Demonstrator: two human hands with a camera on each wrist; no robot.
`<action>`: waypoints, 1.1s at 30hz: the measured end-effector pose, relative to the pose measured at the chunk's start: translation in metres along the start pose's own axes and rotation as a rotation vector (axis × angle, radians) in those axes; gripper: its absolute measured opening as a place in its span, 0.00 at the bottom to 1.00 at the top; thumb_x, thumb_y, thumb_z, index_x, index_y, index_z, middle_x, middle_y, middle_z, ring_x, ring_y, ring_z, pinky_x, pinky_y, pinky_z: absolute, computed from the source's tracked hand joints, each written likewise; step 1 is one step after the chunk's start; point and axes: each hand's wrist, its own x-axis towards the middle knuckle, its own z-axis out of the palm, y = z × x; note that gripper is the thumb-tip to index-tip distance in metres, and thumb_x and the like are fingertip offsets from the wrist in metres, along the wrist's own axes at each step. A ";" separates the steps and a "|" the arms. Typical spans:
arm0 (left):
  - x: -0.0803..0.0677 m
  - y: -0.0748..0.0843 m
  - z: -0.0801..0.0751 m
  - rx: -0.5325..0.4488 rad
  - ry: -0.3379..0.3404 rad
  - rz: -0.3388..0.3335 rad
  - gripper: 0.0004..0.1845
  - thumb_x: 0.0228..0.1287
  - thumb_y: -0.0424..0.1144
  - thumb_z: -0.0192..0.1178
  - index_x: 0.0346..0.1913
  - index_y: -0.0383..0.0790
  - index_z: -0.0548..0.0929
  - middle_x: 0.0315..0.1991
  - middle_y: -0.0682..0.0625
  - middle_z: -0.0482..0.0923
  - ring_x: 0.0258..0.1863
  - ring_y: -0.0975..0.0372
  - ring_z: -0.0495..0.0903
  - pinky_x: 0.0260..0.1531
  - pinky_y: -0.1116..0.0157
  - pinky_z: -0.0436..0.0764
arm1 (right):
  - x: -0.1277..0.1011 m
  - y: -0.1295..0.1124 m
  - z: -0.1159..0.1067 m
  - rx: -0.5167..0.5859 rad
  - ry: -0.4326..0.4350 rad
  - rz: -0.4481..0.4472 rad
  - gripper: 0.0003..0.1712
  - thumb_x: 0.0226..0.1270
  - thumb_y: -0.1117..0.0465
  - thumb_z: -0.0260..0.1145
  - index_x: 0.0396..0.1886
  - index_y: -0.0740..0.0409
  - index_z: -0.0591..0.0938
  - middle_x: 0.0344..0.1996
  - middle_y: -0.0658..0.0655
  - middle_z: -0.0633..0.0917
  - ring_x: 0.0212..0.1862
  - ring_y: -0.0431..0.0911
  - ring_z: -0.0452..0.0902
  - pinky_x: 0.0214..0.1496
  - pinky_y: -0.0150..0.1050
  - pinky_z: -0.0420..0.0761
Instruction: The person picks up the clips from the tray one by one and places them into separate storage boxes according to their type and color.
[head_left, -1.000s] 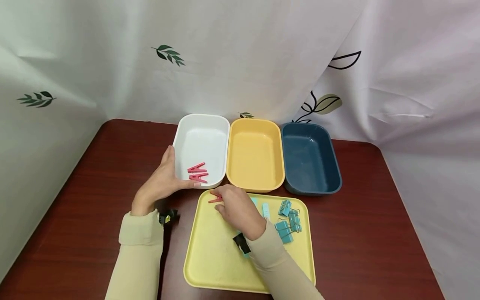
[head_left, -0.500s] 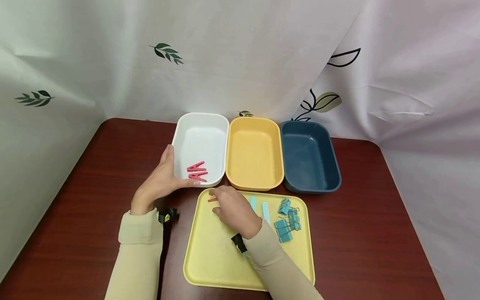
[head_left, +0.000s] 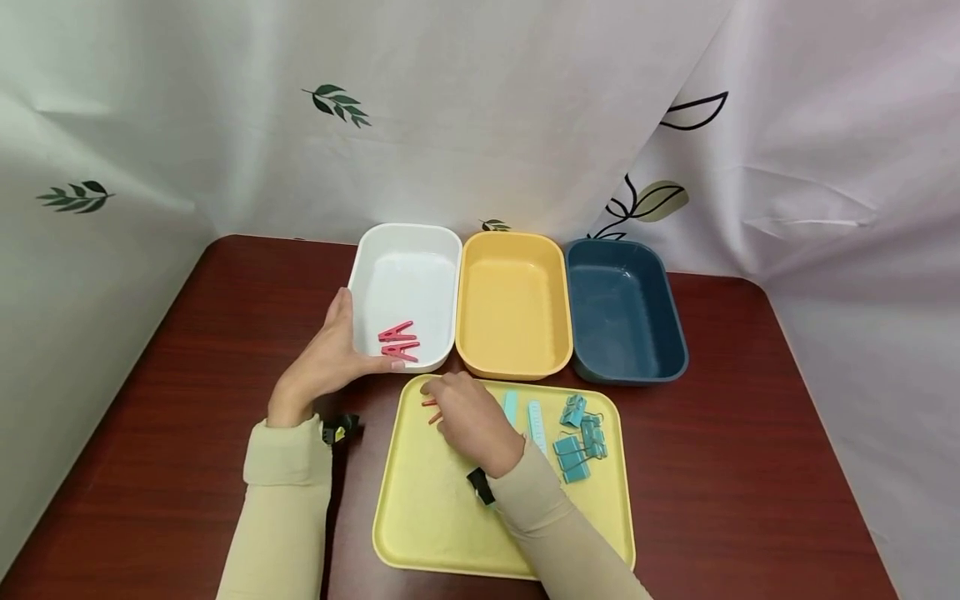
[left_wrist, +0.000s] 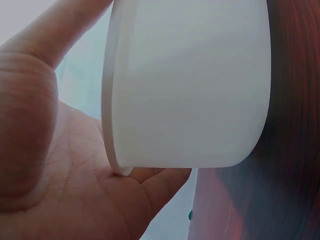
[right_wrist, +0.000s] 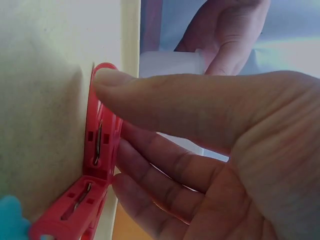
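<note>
Red plastic clothespin [right_wrist: 97, 165], hinged

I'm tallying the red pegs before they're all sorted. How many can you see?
3: two pegs lie in the white bin, and one peg is on the yellow tray under the right hand. The hand may hide more.

No readable text anywhere you look. No words, brands, numbers or signs on the white bin [head_left: 405, 250], yellow bin [head_left: 513, 250], blue bin [head_left: 622, 258] or yellow tray [head_left: 420, 517]. The backdrop cloth [head_left: 480, 108] carries leaf prints only, no lettering. Clips on your tray are too small to show any marking.
</note>
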 end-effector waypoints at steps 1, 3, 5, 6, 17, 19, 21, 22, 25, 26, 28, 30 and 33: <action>0.000 0.000 0.000 0.000 -0.001 -0.002 0.75 0.44 0.58 0.80 0.80 0.38 0.35 0.80 0.37 0.34 0.77 0.44 0.44 0.69 0.41 0.61 | 0.000 0.000 0.001 -0.005 -0.002 -0.003 0.24 0.53 0.74 0.74 0.52 0.59 0.85 0.46 0.55 0.86 0.49 0.51 0.80 0.55 0.39 0.78; 0.000 0.000 0.000 -0.008 0.003 0.005 0.75 0.44 0.58 0.81 0.81 0.39 0.35 0.79 0.37 0.37 0.75 0.45 0.49 0.68 0.42 0.63 | 0.000 0.000 0.001 -0.018 -0.003 -0.008 0.24 0.53 0.75 0.73 0.52 0.59 0.85 0.46 0.55 0.86 0.49 0.50 0.80 0.55 0.39 0.78; 0.000 0.000 0.001 -0.029 0.021 0.031 0.73 0.42 0.58 0.81 0.81 0.41 0.40 0.76 0.39 0.45 0.71 0.47 0.56 0.65 0.43 0.66 | 0.000 0.000 0.002 -0.032 0.001 -0.013 0.24 0.53 0.75 0.73 0.52 0.59 0.86 0.46 0.54 0.86 0.49 0.50 0.80 0.55 0.39 0.78; 0.001 0.000 0.002 -0.040 0.031 0.047 0.72 0.41 0.57 0.82 0.80 0.42 0.42 0.73 0.40 0.49 0.68 0.48 0.59 0.63 0.45 0.68 | 0.000 0.000 0.002 -0.038 0.005 -0.016 0.24 0.54 0.75 0.73 0.52 0.58 0.86 0.46 0.54 0.86 0.49 0.50 0.80 0.55 0.39 0.78; 0.000 -0.001 0.001 -0.005 0.001 0.008 0.74 0.44 0.58 0.81 0.80 0.37 0.36 0.80 0.38 0.34 0.78 0.45 0.40 0.70 0.41 0.59 | -0.001 0.002 0.010 -0.107 0.063 -0.055 0.15 0.57 0.66 0.76 0.45 0.52 0.89 0.37 0.51 0.85 0.42 0.48 0.80 0.48 0.40 0.79; 0.000 -0.001 0.000 -0.004 -0.001 0.004 0.74 0.44 0.58 0.81 0.80 0.37 0.36 0.80 0.38 0.33 0.78 0.46 0.39 0.70 0.42 0.59 | -0.001 0.002 0.012 -0.112 0.067 -0.067 0.14 0.56 0.65 0.78 0.43 0.51 0.90 0.36 0.50 0.85 0.41 0.47 0.79 0.48 0.39 0.79; -0.001 -0.001 0.001 -0.002 -0.006 -0.006 0.75 0.44 0.58 0.80 0.80 0.37 0.34 0.80 0.38 0.32 0.78 0.45 0.40 0.70 0.42 0.59 | -0.001 0.003 0.012 -0.112 0.069 -0.077 0.13 0.55 0.63 0.79 0.42 0.51 0.90 0.35 0.50 0.85 0.41 0.47 0.79 0.49 0.38 0.78; -0.001 -0.001 0.001 -0.001 -0.007 -0.010 0.75 0.44 0.58 0.80 0.80 0.37 0.33 0.80 0.38 0.31 0.78 0.45 0.40 0.70 0.42 0.59 | -0.002 0.003 0.012 -0.111 0.068 -0.081 0.13 0.55 0.62 0.79 0.41 0.51 0.90 0.35 0.49 0.85 0.41 0.47 0.79 0.49 0.38 0.78; -0.001 -0.001 0.001 0.006 -0.016 -0.025 0.76 0.45 0.58 0.80 0.80 0.36 0.31 0.80 0.38 0.29 0.78 0.44 0.41 0.70 0.42 0.58 | -0.002 0.003 0.012 -0.097 0.071 -0.081 0.13 0.55 0.61 0.79 0.41 0.52 0.90 0.36 0.50 0.85 0.42 0.47 0.80 0.50 0.37 0.78; -0.001 -0.001 0.001 0.006 -0.015 -0.025 0.76 0.45 0.58 0.80 0.80 0.36 0.31 0.80 0.38 0.29 0.78 0.44 0.41 0.70 0.42 0.59 | -0.003 0.003 0.012 -0.090 0.072 -0.076 0.12 0.56 0.61 0.79 0.41 0.52 0.90 0.36 0.50 0.85 0.42 0.47 0.80 0.50 0.37 0.78; -0.001 -0.001 0.001 0.009 -0.013 -0.021 0.76 0.45 0.58 0.80 0.80 0.36 0.32 0.80 0.37 0.30 0.78 0.44 0.41 0.70 0.42 0.59 | -0.003 0.002 0.011 -0.074 0.077 -0.067 0.13 0.57 0.61 0.79 0.42 0.52 0.89 0.37 0.50 0.85 0.42 0.47 0.79 0.49 0.37 0.79; -0.001 -0.001 0.001 0.008 -0.007 -0.011 0.75 0.44 0.58 0.80 0.80 0.37 0.33 0.80 0.38 0.31 0.78 0.44 0.42 0.70 0.41 0.59 | -0.004 0.002 0.011 -0.057 0.084 -0.057 0.12 0.58 0.60 0.78 0.43 0.52 0.89 0.37 0.51 0.84 0.41 0.47 0.79 0.48 0.37 0.79; -0.001 -0.001 0.000 0.003 -0.002 -0.004 0.75 0.44 0.58 0.80 0.80 0.37 0.34 0.80 0.38 0.32 0.77 0.44 0.43 0.69 0.41 0.60 | -0.004 0.001 0.010 -0.025 0.097 -0.041 0.13 0.59 0.60 0.78 0.44 0.53 0.88 0.37 0.51 0.83 0.41 0.47 0.79 0.47 0.37 0.80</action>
